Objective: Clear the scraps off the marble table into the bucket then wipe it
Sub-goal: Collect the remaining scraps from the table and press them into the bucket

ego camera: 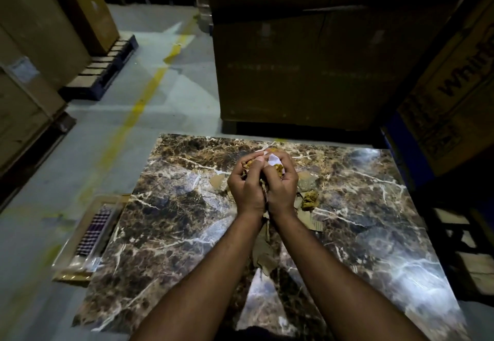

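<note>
We cup both hands, left [244,189] and right [282,188], tight around gathered scraps [275,164] so none drop back onto the table [165,223]

The two hands cupped together, left hand [244,180] and right hand [280,180], hide most of the scraps [274,161] they hold; only bits of white and yellow-brown show between the fingers. The forearms cover cardboard pieces [263,252] lying toward the near edge of the marble table [165,233]. The table's near edge is cut off by the picture's bottom. The printed word on the carton [459,78] at right is cut off.
</note>
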### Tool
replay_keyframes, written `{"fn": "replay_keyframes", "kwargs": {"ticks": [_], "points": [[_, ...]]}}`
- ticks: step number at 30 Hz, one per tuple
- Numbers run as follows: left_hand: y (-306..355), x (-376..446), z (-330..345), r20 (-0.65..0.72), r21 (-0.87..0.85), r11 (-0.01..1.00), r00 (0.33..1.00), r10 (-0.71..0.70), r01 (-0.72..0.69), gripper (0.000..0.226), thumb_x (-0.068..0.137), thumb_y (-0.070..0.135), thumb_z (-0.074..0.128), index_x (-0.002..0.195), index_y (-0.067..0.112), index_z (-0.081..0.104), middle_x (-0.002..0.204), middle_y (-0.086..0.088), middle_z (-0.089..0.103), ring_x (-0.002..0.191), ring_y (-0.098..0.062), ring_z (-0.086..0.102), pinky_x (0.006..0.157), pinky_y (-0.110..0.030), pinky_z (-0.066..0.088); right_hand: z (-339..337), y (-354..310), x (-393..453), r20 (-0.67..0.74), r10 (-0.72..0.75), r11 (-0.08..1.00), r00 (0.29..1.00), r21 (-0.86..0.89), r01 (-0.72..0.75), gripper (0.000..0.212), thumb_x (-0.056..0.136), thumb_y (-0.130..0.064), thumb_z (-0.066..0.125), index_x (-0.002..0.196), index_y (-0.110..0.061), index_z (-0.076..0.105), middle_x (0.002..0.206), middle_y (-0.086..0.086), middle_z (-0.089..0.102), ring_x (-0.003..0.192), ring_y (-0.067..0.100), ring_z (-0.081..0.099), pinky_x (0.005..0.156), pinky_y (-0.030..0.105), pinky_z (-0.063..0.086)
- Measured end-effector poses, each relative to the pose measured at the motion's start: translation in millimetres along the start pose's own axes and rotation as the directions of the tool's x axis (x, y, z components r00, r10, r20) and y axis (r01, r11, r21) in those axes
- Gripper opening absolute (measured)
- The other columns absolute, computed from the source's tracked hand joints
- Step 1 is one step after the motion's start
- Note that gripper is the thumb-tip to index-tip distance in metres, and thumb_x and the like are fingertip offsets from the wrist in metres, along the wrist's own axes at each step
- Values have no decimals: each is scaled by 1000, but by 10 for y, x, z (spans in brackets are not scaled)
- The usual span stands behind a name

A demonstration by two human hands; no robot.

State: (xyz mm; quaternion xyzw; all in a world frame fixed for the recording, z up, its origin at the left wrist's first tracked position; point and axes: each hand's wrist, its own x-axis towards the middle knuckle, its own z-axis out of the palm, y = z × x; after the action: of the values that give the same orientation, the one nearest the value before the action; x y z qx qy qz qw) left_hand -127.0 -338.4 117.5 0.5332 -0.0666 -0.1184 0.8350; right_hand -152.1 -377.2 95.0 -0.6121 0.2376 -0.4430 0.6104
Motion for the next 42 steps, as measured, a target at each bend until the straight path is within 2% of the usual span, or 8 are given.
{"fn": "replay_keyframes", "kwargs": {"ticks": [8, 19, 21, 25, 28, 33, 36, 42], "points": [[13, -86, -102, -169, 37, 996, 982, 84, -79, 15, 93, -11, 56, 93, -3, 69, 76, 10, 75, 76, -1, 70, 69, -15, 52, 46, 62, -61, 156, 21, 999, 987, 41, -28, 27, 83, -28, 60, 97, -5, 66, 95, 22, 61, 85, 23, 60, 76, 35, 51], [539, -89, -847, -429, 71, 969, 869, 245, -238, 17, 92, -14, 53, 93, -5, 67, 72, 11, 75, 73, 1, 69, 70, -14, 51, 857, -66, -551, 422, 10, 987, 907, 142, -77, 10, 85, -27, 61, 92, -26, 68, 94, 24, 61, 82, 29, 60, 73, 46, 50], [677, -138, -1111, -499, 86, 958, 821, 278, -272, 14, 92, -13, 55, 91, -6, 67, 71, 11, 74, 72, 1, 69, 70, -13, 51, 1091, -86, -761, 484, 26, 984, 874, 143, -108, 12, 85, -27, 61, 94, -25, 69, 97, 23, 62, 84, 33, 61, 76, 51, 51], [1002, -326, -1733, -602, 134, 930, 717, 350, -341, 9, 89, -12, 59, 90, -7, 67, 71, 12, 74, 72, 1, 68, 70, -14, 50, 1557, -165, -1331, 607, 25, 976, 795, 156, -150, 14, 85, -26, 62, 96, -25, 69, 99, 22, 64, 89, 24, 61, 80, 53, 51], [1234, -588, -2319, -678, 151, 915, 635, 372, -374, 14, 89, -11, 58, 84, -2, 67, 74, 9, 75, 74, -2, 69, 72, -15, 51, 1890, -284, -1921, 708, 11, 968, 706, 170, -186, 13, 85, -25, 61, 93, -31, 69, 98, 22, 64, 91, 27, 62, 83, 53, 51], [1631, -1199, -3439, -796, 170, 898, 481, 369, -407, 10, 87, -1, 61, 83, 4, 68, 74, 7, 75, 73, -5, 69, 71, -19, 53, 2416, -494, -3139, 828, 24, 950, 560, 155, -271, 10, 83, -22, 62, 90, -26, 68, 92, 21, 62, 85, 23, 58, 77, 48, 49], [1866, -1578, -4085, -837, 188, 895, 411, 362, -404, 16, 92, -10, 57, 85, 1, 66, 69, 10, 73, 69, 0, 68, 68, -16, 52, 2703, -569, -3885, 878, 32, 953, 478, 117, -278, 10, 84, -23, 62, 92, -25, 67, 95, 23, 63, 86, 24, 60, 79, 53, 51], [2311, -2392, -5380, -885, 275, 874, 249, 393, -400, 8, 83, 8, 62, 82, 8, 70, 74, 8, 75, 74, -5, 69, 70, -18, 52, 3197, -846, -5370, 945, 53, 935, 322, 66, -348, 9, 83, -24, 64, 91, -25, 67, 96, 28, 61, 82, 24, 59, 76, 43, 49]]}}
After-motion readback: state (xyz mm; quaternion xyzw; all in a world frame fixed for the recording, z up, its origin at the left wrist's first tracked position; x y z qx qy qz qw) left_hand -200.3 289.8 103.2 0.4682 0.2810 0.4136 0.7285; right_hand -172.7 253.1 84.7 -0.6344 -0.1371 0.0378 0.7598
